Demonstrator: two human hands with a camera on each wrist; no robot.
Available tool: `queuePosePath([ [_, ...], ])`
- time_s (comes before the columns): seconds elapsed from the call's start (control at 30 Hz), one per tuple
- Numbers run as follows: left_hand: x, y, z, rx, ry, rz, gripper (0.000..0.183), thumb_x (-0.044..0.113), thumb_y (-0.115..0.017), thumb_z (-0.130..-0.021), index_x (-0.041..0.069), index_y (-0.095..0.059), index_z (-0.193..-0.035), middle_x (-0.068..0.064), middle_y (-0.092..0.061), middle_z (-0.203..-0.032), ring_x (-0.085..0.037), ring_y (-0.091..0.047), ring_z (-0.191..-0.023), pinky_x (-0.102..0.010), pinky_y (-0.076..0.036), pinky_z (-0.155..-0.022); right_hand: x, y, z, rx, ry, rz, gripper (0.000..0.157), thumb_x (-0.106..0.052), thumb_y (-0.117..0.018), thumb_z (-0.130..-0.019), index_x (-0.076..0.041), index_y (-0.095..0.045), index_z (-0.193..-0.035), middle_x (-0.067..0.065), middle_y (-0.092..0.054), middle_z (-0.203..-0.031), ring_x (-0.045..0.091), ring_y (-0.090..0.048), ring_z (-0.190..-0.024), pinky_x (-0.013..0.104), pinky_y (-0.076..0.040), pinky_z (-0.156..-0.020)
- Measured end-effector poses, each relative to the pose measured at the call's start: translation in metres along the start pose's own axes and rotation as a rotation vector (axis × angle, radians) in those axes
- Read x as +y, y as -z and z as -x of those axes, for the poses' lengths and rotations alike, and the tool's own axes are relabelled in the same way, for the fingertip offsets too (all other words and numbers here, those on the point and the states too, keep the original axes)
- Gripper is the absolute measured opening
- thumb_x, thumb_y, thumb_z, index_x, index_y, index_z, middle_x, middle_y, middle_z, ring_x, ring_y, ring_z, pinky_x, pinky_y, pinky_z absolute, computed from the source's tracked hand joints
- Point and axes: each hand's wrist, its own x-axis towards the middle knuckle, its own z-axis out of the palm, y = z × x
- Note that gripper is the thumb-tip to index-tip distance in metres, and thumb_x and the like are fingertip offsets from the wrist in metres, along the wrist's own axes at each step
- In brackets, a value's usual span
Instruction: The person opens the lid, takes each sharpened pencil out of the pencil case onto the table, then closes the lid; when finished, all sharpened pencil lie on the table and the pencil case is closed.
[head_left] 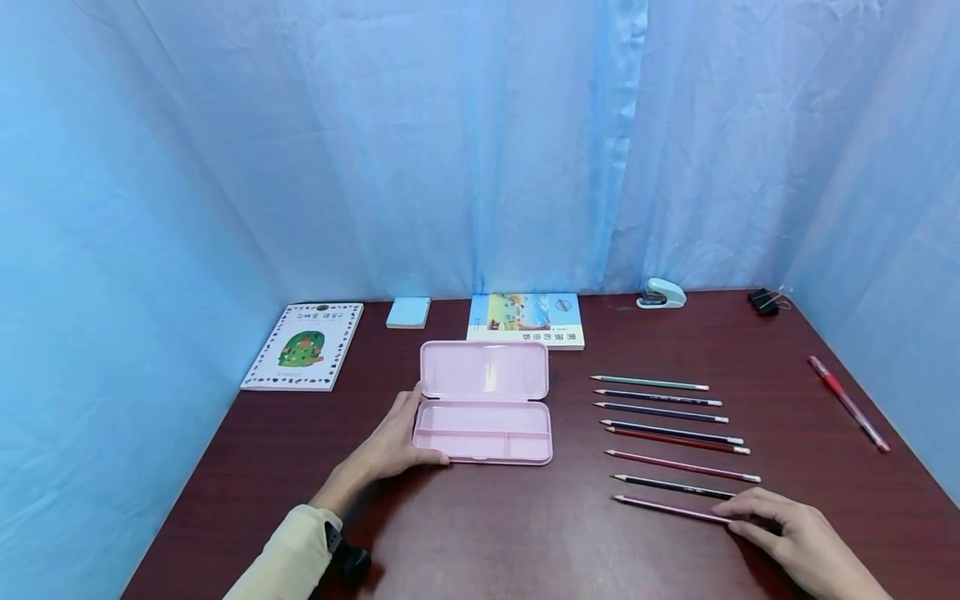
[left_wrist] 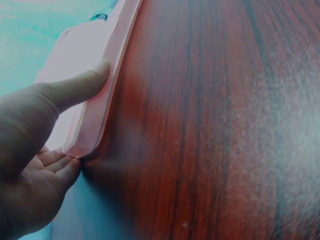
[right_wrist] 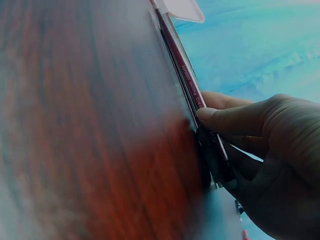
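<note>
An opened pink pencil case [head_left: 482, 432] lies on the table, lid [head_left: 484, 371] tipped back. My left hand [head_left: 393, 440] grips its left end, thumb along the front wall and fingers round the side; the left wrist view shows the thumb [left_wrist: 82, 90] on the case's front wall [left_wrist: 102, 112]. To the right, my right hand [head_left: 795, 533] pinches the eraser end of the nearest pencil, a pinkish one [head_left: 667, 507]. In the right wrist view the thumb lies on its printed barrel [right_wrist: 182, 67]. A black pencil [head_left: 671, 486] lies just behind, its end hidden by the fingers.
Several more pencils [head_left: 678, 464] lie in a column beyond, points to the left. A red pen [head_left: 847, 402] is at the far right. Along the back are a white book [head_left: 306, 346], a notepad [head_left: 408, 312], another book [head_left: 525, 321], a stapler [head_left: 662, 293] and a binder clip [head_left: 764, 302].
</note>
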Motion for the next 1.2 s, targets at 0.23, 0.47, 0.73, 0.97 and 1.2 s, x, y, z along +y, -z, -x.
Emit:
queuePosePath([
  [0.23,0.0,0.0,-0.001,0.0,0.001,-0.006,0.123,0.049,-0.083,-0.057,0.004,-0.012,-0.148,-0.012,-0.035,-0.134,-0.022,-0.039,-0.119,-0.038,-0.033,-0.1,0.004,-0.002,-0.001,0.06,0.053,0.022,0.034,-0.007,-0.075,-0.073,-0.035,-0.068,-0.091,-0.021,-0.061,-0.088,-0.005,-0.054,-0.084,0.011,-0.04,-0.065],
  [0.47,-0.001,0.001,-0.002,0.003,-0.004,-0.005,0.123,0.047,-0.084,-0.057,0.004,-0.012,-0.148,-0.013,-0.035,-0.135,-0.022,-0.039,-0.119,-0.038,-0.033,-0.101,0.004,-0.005,0.0,0.114,0.087,0.011,0.035,-0.005,-0.075,-0.072,-0.034,-0.068,-0.091,-0.02,-0.061,-0.088,-0.005,-0.054,-0.081,0.005,-0.033,-0.066],
  [0.73,0.0,0.0,-0.002,0.005,-0.001,0.008,0.123,0.047,-0.084,-0.057,0.005,-0.013,-0.148,-0.013,-0.035,-0.134,-0.023,-0.04,-0.118,-0.039,-0.033,-0.1,0.004,-0.006,0.001,0.132,0.08,0.053,0.037,-0.006,-0.077,-0.069,-0.036,-0.069,-0.09,-0.02,-0.059,-0.089,-0.005,-0.053,-0.082,0.004,-0.032,-0.067],
  [0.97,0.001,0.0,-0.001,0.002,-0.001,0.022,0.122,0.046,-0.084,-0.057,0.006,-0.013,-0.148,-0.012,-0.036,-0.132,-0.023,-0.04,-0.117,-0.038,-0.033,-0.1,-0.002,0.0,-0.004,0.167,0.089,0.071,0.038,-0.006,-0.078,-0.068,-0.035,-0.067,-0.089,-0.018,-0.059,-0.09,-0.006,-0.052,-0.082,0.006,-0.033,-0.065],
  [1.2,0.0,0.0,0.0,0.005,-0.006,0.022,0.122,0.046,-0.085,-0.057,0.005,-0.013,-0.148,-0.013,-0.036,-0.133,-0.023,-0.04,-0.119,-0.039,-0.033,-0.1,-0.023,0.007,-0.035,0.202,0.191,0.04,0.031,-0.006,-0.076,-0.072,-0.029,-0.069,-0.091,-0.016,-0.059,-0.09,-0.003,-0.053,-0.077,0.009,-0.039,-0.066],
])
